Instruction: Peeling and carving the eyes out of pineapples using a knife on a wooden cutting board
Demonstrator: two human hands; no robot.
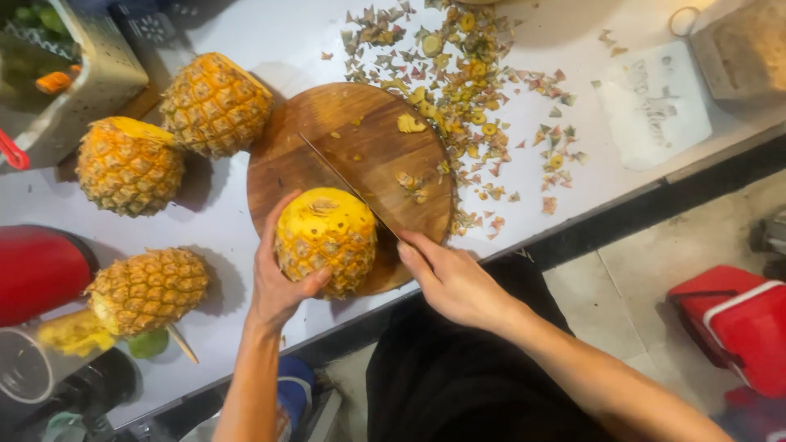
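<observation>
A partly peeled pineapple (326, 239) stands on a round wooden cutting board (327, 135), near the board's front edge. My left hand (278, 274) grips its left side and base. My right hand (446, 278) holds a long thin knife (340, 178), whose blade runs up and to the left across the board, its edge against the pineapple's right side. Small yellow bits lie on the board.
Three more pineapples (214, 102) (128, 164) (147, 290) lie on the white table (270, 37) to the left. Several peel scraps (475, 90) are scattered behind and right of the board. A red container (37, 270), a grey crate (90, 78) and a red cooler (737, 323) on the floor are nearby.
</observation>
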